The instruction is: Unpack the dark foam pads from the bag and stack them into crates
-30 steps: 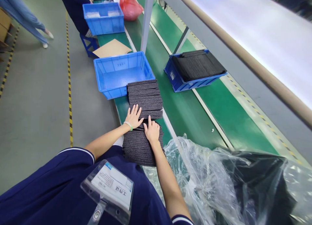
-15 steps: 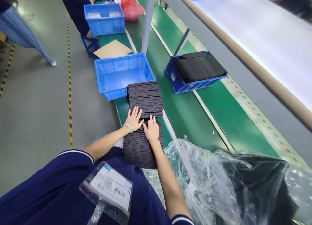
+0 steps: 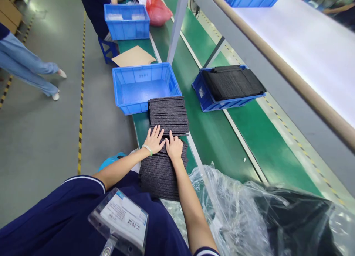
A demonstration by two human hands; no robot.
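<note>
Two overlapping stacks of dark grey felt pads lie on the green conveyor belt [image 3: 141,128]. The far stack [image 3: 169,115] reaches toward a blue crate, and the near stack [image 3: 159,178] sits just below my hands. My left hand [image 3: 153,140], with a pale green bangle at the wrist, rests flat with spread fingers where the two stacks meet. Beside it, my right hand [image 3: 174,148] presses flat on the near stack. Neither hand closes around anything. The pads under my palms are hidden.
An empty blue crate [image 3: 145,88] touches the far stack. A tilted blue crate [image 3: 206,91] holds black sheets. A plastic bag [image 3: 235,208] bulges at lower right. Farther along are cardboard [image 3: 134,56], a co-worker [image 3: 94,8], and a standing person [image 3: 26,69].
My hands stay on the stacks with little shift. The whole view has moved slightly, and the standing person's legs now appear farther down at the left.
</note>
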